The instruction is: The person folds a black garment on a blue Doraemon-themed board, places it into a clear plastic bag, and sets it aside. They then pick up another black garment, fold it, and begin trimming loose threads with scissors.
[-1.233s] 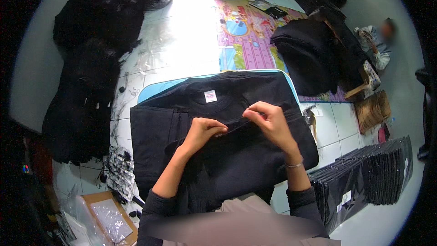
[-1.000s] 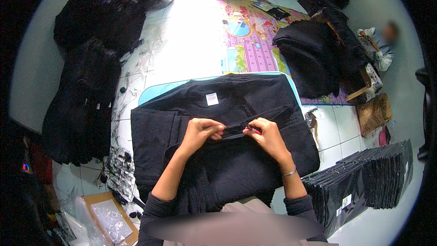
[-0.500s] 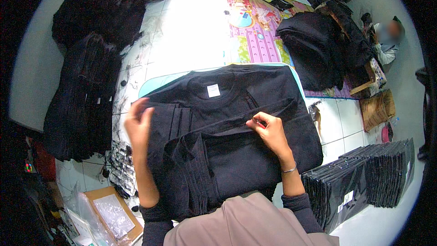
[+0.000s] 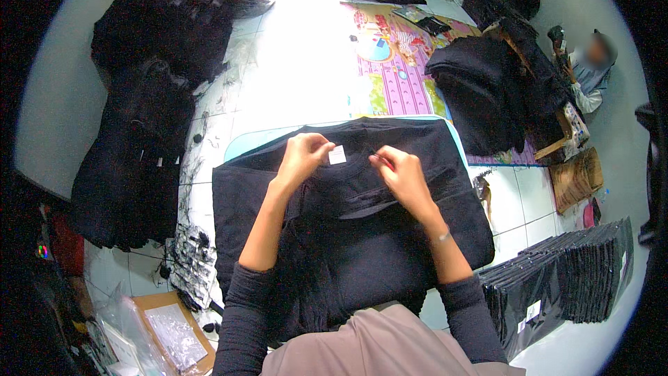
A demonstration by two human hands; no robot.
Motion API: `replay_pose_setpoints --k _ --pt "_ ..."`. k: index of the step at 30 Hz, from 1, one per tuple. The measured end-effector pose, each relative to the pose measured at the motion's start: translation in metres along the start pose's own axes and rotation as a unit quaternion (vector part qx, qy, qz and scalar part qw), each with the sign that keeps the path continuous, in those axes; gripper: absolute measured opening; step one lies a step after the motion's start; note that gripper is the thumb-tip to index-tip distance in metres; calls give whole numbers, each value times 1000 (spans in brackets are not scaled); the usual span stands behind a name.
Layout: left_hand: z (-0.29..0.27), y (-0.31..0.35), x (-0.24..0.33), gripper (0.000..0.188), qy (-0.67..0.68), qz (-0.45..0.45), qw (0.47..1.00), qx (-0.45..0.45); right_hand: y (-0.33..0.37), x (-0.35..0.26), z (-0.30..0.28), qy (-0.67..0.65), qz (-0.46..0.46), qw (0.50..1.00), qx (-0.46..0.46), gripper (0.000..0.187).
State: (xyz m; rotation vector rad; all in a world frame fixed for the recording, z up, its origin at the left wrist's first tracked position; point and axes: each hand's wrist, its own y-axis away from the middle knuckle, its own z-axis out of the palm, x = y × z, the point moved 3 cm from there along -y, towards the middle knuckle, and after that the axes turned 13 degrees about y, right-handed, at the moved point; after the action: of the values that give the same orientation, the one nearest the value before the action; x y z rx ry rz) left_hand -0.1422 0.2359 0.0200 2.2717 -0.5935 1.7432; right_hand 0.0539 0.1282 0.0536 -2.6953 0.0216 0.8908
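A black shirt (image 4: 410, 251) lies spread in front of me on a stack of dark garments, with a small white label (image 4: 337, 154) at its neckline. My left hand (image 4: 303, 158) is closed in a pinch on the black cloth, just left of the label. On the other side, my right hand (image 4: 402, 175) pinches the shirt's fabric between thumb and fingers. Dark folds run between the two hands and down toward my lap. Black on black hides which layer each hand grips.
A light-blue board (image 4: 240, 141) shows under the stack's far edge. Dark garment heaps (image 4: 136, 139) stand at left, others (image 4: 480, 90) at far right by a colourful mat (image 4: 403, 87). Bagged black garments (image 4: 557, 271) line the near right. A cardboard piece (image 4: 149, 301) lies near left; another person (image 4: 591, 76) sits far right.
My left hand has come inward from the shirt's left side to beside the neck label. My right hand has moved slightly farther away, and the cloth's near folds have been drawn up toward the neckline.
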Motion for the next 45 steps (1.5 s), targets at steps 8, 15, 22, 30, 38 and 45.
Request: replay_pose_setpoints --k 8,15,22,30,38,45 --pt "4 8 -7 9 -35 132 981 139 -47 29 50 56 84 993 68 14" --pt "57 -4 -5 12 -188 205 959 59 -51 41 36 4 116 988 103 51" --pt "33 -17 -38 12 224 13 969 100 -32 7 23 194 64 978 44 41" --pt "34 -20 -43 17 226 -5 972 68 -32 3 45 263 76 962 6 41" --pt "35 -15 -32 14 99 45 991 74 -36 11 56 287 36 956 51 39" --pt "35 -14 -31 15 125 54 989 62 -33 12 60 327 13 943 60 35"
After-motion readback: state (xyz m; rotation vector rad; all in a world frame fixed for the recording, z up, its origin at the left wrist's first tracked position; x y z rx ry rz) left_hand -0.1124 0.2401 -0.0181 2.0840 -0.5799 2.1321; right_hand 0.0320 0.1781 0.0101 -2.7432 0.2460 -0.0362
